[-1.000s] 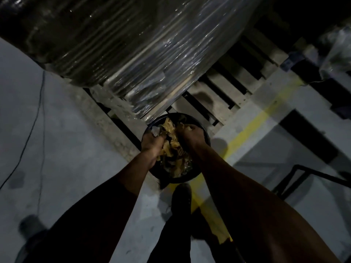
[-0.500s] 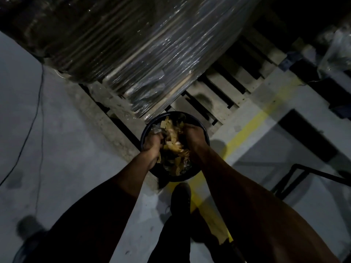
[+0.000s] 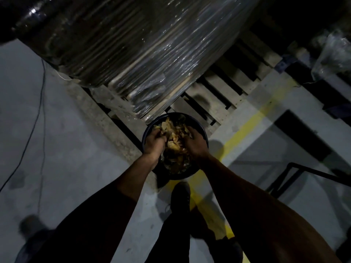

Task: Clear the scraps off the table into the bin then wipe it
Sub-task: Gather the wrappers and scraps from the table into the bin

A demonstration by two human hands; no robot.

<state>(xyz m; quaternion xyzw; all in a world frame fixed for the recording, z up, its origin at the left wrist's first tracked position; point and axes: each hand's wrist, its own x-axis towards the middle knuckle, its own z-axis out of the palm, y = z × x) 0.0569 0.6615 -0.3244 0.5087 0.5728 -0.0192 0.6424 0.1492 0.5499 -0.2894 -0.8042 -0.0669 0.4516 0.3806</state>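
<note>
A round black bin (image 3: 197,122) stands on the floor below me, filled with tan and yellowish scraps (image 3: 175,135). My left hand (image 3: 154,142) and my right hand (image 3: 194,143) are both down inside the bin's mouth, a clump of scraps pressed between them. The fingers of both hands curl into the scraps. Part of the bin's rim and much of its contents are hidden under my hands. No table is in view.
A tall stack wrapped in plastic film (image 3: 144,48) sits on a wooden pallet (image 3: 218,93) right behind the bin. A yellow floor line (image 3: 247,126) runs under the bin. A black metal frame (image 3: 296,173) stands at right, a thin cable (image 3: 40,103) at left. My shoe (image 3: 180,198) is just before the bin.
Both hands have stayed in the bin, shifting slightly and pressing closer around the scraps. The view has barely moved.
</note>
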